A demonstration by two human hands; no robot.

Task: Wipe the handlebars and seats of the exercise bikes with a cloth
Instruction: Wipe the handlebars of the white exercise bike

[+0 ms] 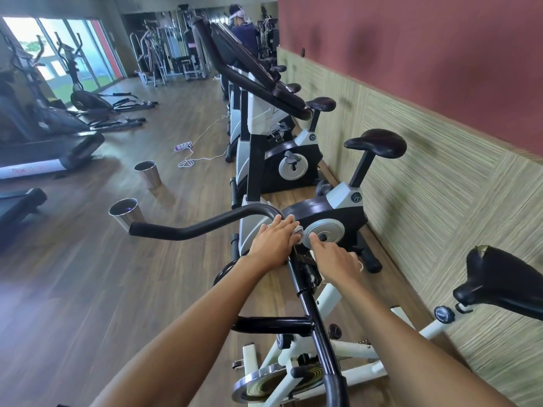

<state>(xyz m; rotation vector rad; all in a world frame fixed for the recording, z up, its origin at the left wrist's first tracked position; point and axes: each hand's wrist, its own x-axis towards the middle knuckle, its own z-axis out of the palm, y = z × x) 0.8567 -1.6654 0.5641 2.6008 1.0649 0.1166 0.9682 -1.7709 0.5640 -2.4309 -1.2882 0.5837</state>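
We open on the brown wood-plank floor (88,289), which fills everything from 7 to 10 o'clock. A row of exercise bikes runs up toward 12 along the straw-patterned wall panel (440,177), parked nose-out so we can work down the line from the aisle.

The nearest one, the white-framed spin bike (323,351), sits right under us at 6. Its black tubular handlebar (205,224) sweeps out to 9 and bends back toward centre. Its black padded saddle (505,277) waits at 4 o'clock, well clear of both hands, and we judge it hasn't been reached yet. The next bike's black saddle (376,142) stands at 2.

Two shiny steel bins (126,212) sit on the floor at 9, out of our way.

Now the action, just below centre. The left hand (271,242) lies flat with its fingers straight, pressing down on the bend of the bar. The small pale grey cloth (297,232) is trapped beneath it, bunching out past the fingertips. A flat palm spreads the pressure nicely for a rub along the tube.

The right hand (335,258) hovers just beside it at 5, forefinger stretched forward and the others curled. We cannot tell whether it pinches anything.
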